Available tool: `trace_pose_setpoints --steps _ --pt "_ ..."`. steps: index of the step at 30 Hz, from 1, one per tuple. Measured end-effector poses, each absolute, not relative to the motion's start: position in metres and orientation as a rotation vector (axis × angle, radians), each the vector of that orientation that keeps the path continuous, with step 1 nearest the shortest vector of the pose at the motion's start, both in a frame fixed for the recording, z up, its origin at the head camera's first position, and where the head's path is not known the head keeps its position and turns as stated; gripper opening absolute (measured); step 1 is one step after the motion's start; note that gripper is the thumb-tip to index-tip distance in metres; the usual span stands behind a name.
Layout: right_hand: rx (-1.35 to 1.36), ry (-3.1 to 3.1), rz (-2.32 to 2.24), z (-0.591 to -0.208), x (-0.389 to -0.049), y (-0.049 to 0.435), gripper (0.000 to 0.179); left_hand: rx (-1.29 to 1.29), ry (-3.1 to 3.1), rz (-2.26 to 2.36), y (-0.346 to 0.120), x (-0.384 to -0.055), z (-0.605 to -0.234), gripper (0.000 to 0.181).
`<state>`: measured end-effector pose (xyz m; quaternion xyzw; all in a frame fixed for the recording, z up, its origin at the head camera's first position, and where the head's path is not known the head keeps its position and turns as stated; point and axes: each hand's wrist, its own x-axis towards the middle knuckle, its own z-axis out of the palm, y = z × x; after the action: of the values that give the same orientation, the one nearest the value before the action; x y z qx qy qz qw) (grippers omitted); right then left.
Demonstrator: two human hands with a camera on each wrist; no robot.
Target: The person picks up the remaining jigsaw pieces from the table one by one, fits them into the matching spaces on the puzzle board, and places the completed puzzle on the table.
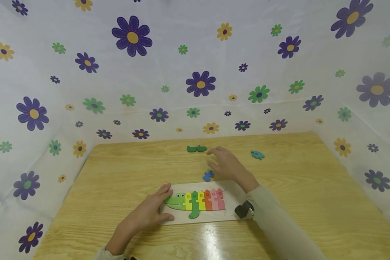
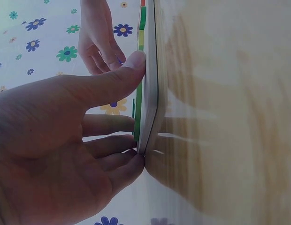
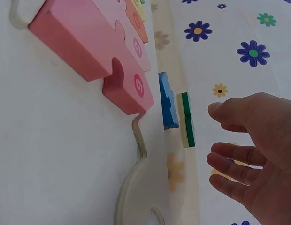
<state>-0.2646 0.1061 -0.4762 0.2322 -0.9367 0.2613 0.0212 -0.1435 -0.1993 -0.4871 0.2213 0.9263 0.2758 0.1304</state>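
A wooden crocodile puzzle board [image 1: 235, 195] lies on the table, with a green head piece [image 1: 176, 202] and several numbered yellow, green, orange and pink pieces [image 1: 213, 200] set in it. My left hand [image 1: 152, 207] holds the board's left end, thumb at the near edge and fingers round the far left corner. My right hand [image 1: 229, 164] hovers beyond the board with loosely bent fingers, holding nothing. A blue puzzle piece [image 1: 208, 176] lies just left of and below it in the head view. A dark green piece [image 1: 196, 148] is beyond, left of the fingertips.
Farther right on the table lies a teal puzzle piece [image 1: 257, 155]. The board's right part shows bare carved grooves [image 3: 141, 140]. A white flower-print cloth [image 1: 169, 68] encloses the wood-grain table [image 1: 117, 173] at the back and sides.
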Motion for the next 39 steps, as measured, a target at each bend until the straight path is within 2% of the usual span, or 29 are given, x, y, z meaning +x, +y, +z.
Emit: trace_pose_setpoints --steps 39 --pt "0.646 -2.932 0.905 -0.482 -0.285 0.090 0.037 0.670 2.688 0.790 -0.200 -0.145 -0.489 0.082"
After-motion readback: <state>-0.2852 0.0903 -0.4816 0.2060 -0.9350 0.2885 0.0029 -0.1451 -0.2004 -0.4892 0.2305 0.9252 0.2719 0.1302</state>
